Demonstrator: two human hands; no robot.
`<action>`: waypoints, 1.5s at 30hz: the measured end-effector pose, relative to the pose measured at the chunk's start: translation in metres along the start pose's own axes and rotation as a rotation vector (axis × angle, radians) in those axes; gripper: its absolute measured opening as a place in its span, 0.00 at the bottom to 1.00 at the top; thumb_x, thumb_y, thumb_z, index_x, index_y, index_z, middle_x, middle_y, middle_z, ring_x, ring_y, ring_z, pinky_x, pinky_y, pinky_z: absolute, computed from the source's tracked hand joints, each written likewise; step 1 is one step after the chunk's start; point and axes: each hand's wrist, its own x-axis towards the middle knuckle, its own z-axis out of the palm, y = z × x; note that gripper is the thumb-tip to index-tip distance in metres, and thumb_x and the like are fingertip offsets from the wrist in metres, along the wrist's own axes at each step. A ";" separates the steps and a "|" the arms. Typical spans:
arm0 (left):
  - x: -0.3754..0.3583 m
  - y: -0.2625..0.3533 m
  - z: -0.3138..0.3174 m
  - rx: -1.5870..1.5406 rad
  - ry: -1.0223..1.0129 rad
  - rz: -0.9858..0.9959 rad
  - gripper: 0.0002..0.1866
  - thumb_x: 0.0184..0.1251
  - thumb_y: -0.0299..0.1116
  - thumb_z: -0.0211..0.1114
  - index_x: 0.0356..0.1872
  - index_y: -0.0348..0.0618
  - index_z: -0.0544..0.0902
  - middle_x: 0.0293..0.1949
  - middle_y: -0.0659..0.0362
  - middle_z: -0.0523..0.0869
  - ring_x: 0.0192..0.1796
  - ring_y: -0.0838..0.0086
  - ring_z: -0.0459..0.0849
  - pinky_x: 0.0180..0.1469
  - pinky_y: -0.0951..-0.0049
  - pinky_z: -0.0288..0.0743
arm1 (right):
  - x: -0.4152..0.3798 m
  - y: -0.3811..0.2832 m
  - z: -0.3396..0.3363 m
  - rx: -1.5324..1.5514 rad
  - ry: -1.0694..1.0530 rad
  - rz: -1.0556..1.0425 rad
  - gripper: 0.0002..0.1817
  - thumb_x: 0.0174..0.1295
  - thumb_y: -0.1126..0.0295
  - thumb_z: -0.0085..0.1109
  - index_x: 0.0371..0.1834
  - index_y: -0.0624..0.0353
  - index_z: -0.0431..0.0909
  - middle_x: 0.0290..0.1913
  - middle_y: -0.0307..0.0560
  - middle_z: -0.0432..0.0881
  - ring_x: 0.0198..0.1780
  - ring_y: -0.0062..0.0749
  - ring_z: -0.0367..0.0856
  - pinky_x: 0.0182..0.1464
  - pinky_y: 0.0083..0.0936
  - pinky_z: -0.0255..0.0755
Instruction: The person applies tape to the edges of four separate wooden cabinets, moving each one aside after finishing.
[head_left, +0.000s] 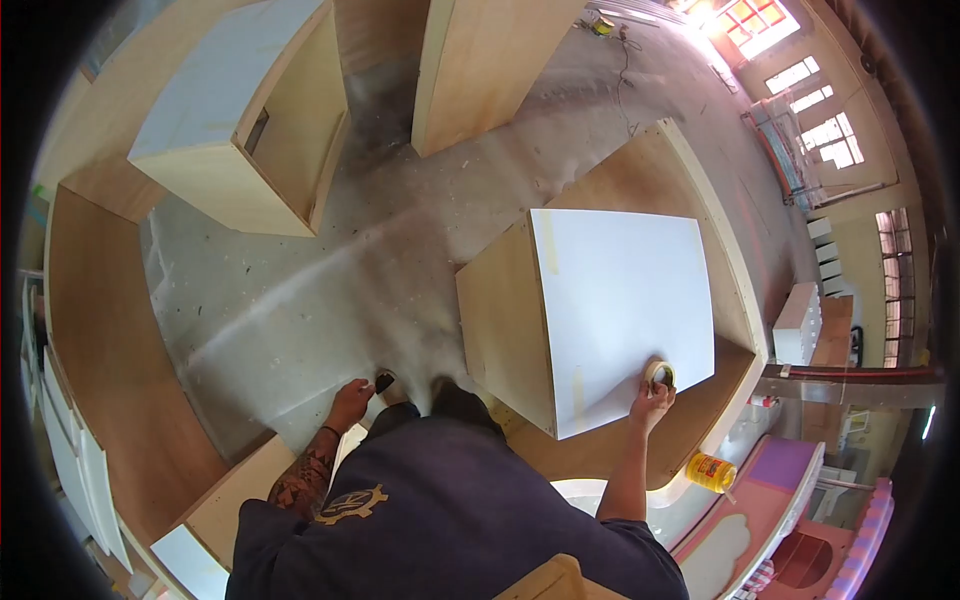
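My right hand [652, 402] grips a roll of tape [659, 375] at the near right part of a white panel [630, 300]. The panel forms the top of a wooden box with a pale plywood side [505, 325]. Faint yellowish strips mark the panel's left edge. My left hand [351, 402] hangs over the floor beside my leg, with its fingers curled round a small dark object that I cannot make out.
Another white-topped wooden cabinet [235, 90] stands at the upper left, near a tall wooden panel [490, 70]. Curved plywood [120, 330] runs along the left. A yellow jar [710, 471] and a pink and purple piece [780, 475] are at the lower right.
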 end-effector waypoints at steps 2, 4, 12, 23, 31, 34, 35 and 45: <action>0.020 -0.001 -0.004 0.016 -0.009 -0.020 0.28 0.80 0.52 0.67 0.64 0.36 0.87 0.56 0.40 0.92 0.61 0.48 0.91 0.64 0.55 0.83 | 0.012 -0.032 -0.004 -0.071 -0.079 0.154 0.12 0.69 0.71 0.73 0.48 0.67 0.84 0.62 0.70 0.84 0.74 0.66 0.76 0.67 0.55 0.77; 0.051 0.025 -0.020 -0.009 0.061 0.116 0.28 0.80 0.51 0.67 0.65 0.36 0.86 0.56 0.40 0.93 0.59 0.49 0.92 0.62 0.55 0.85 | 0.025 -0.050 0.010 -0.078 -0.015 0.069 0.12 0.71 0.70 0.72 0.50 0.66 0.85 0.63 0.71 0.82 0.71 0.63 0.77 0.66 0.54 0.77; 0.187 0.209 -0.075 -0.113 -0.091 0.270 0.27 0.80 0.45 0.70 0.70 0.38 0.82 0.57 0.42 0.92 0.62 0.55 0.92 0.64 0.61 0.84 | 0.135 -0.187 0.119 0.102 0.143 -0.320 0.11 0.70 0.73 0.76 0.50 0.63 0.86 0.74 0.69 0.72 0.57 0.53 0.88 0.60 0.44 0.84; 0.306 0.346 -0.061 -0.297 -0.412 0.501 0.32 0.78 0.42 0.73 0.75 0.33 0.77 0.66 0.38 0.88 0.68 0.53 0.89 0.66 0.61 0.83 | 0.176 -0.348 0.211 0.094 -0.080 -0.378 0.13 0.70 0.72 0.76 0.50 0.61 0.80 0.78 0.68 0.68 0.79 0.62 0.70 0.68 0.48 0.78; 0.375 0.271 -0.035 -0.253 -0.686 0.451 0.31 0.76 0.39 0.76 0.72 0.31 0.78 0.65 0.40 0.88 0.68 0.54 0.89 0.67 0.59 0.83 | 0.166 -0.354 0.225 -0.013 -0.057 -0.138 0.12 0.71 0.69 0.76 0.51 0.59 0.83 0.79 0.61 0.69 0.77 0.52 0.74 0.73 0.44 0.76; 0.387 0.269 -0.035 -0.288 -0.634 0.492 0.32 0.75 0.43 0.76 0.71 0.33 0.80 0.60 0.39 0.89 0.63 0.49 0.90 0.64 0.57 0.83 | 0.168 -0.352 0.226 -0.068 -0.060 -0.122 0.12 0.71 0.69 0.77 0.51 0.58 0.83 0.80 0.58 0.69 0.76 0.49 0.76 0.74 0.43 0.75; 0.389 0.276 -0.035 -0.277 -0.657 0.504 0.32 0.74 0.43 0.77 0.71 0.35 0.79 0.59 0.40 0.88 0.62 0.49 0.89 0.65 0.55 0.82 | 0.168 -0.352 0.226 -0.066 -0.072 -0.123 0.12 0.70 0.70 0.78 0.49 0.57 0.83 0.80 0.58 0.71 0.77 0.52 0.75 0.75 0.46 0.73; 0.346 0.389 0.014 -0.401 -0.663 0.844 0.50 0.59 0.56 0.86 0.78 0.41 0.73 0.72 0.45 0.76 0.77 0.46 0.73 0.80 0.38 0.63 | 0.166 -0.360 0.227 0.011 -0.125 -0.116 0.11 0.73 0.70 0.76 0.50 0.58 0.81 0.82 0.56 0.67 0.79 0.49 0.74 0.76 0.42 0.75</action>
